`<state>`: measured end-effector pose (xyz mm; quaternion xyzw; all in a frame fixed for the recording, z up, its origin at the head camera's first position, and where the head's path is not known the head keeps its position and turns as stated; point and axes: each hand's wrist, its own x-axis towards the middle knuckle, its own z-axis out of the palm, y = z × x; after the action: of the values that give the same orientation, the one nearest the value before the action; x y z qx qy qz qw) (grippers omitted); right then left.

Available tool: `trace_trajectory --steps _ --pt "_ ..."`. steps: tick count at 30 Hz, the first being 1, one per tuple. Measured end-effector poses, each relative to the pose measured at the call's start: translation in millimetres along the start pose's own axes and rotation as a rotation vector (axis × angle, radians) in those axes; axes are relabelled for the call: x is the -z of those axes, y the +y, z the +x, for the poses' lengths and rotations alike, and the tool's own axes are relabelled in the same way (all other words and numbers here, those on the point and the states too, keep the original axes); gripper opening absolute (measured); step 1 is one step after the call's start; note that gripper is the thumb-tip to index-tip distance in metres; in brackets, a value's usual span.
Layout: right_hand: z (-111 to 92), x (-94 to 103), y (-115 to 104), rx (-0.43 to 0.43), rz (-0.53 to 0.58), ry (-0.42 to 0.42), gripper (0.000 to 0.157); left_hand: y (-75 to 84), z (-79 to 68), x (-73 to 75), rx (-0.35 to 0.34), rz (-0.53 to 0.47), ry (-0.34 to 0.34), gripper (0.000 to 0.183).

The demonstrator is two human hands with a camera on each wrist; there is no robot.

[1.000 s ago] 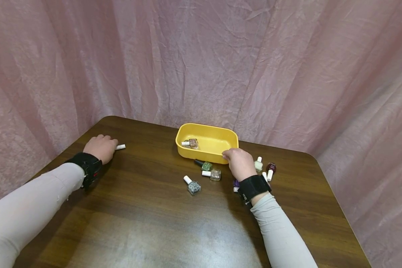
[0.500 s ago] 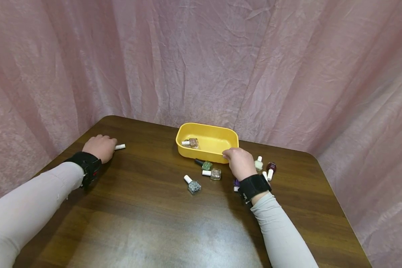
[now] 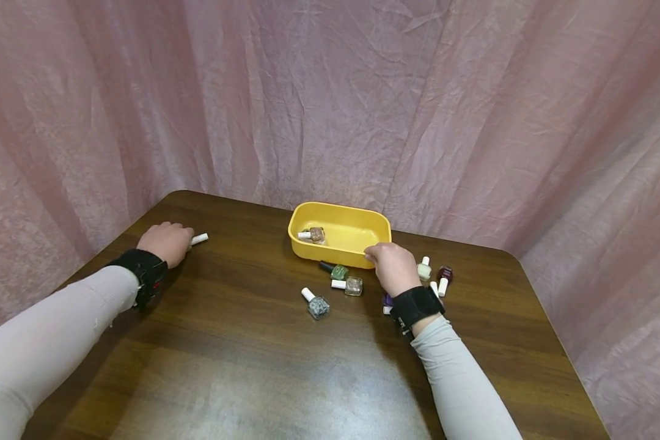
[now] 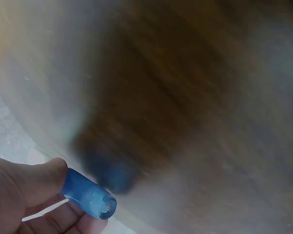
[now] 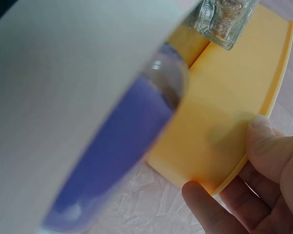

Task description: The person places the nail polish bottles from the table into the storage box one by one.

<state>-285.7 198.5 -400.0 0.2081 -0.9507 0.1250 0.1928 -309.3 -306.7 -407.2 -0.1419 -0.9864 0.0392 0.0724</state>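
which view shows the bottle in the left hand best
The left wrist view: it shows the body of the blue bottle up close, between the thumb and fingers of the left hand. The head view shows only its white cap sticking out past the hand. The right wrist view does not show it.

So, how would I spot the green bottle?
On the wooden table, find the yellow tray, its near right corner gripped by the right hand. The green bottle lies on its side just in front of the tray's near wall. Its cap is black, whereas the glittery bottle beside it has a white one.
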Motion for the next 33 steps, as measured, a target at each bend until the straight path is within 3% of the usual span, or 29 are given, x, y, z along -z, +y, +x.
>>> trace_trajectory --steps 5,19,33 --pt "0 -0.2 0 0.004 0.000 0.006 0.011 4.9 6.7 -1.6 -0.027 -0.016 0.007 0.014" --pt "0 2.1 -1 0.001 0.003 0.004 0.011 31.3 15.6 11.6 -0.082 -0.026 0.077 0.018" --pt "0 1.7 -1 0.005 0.001 -0.001 0.011 64.8 29.9 24.0 -0.142 -0.021 0.144 0.018"
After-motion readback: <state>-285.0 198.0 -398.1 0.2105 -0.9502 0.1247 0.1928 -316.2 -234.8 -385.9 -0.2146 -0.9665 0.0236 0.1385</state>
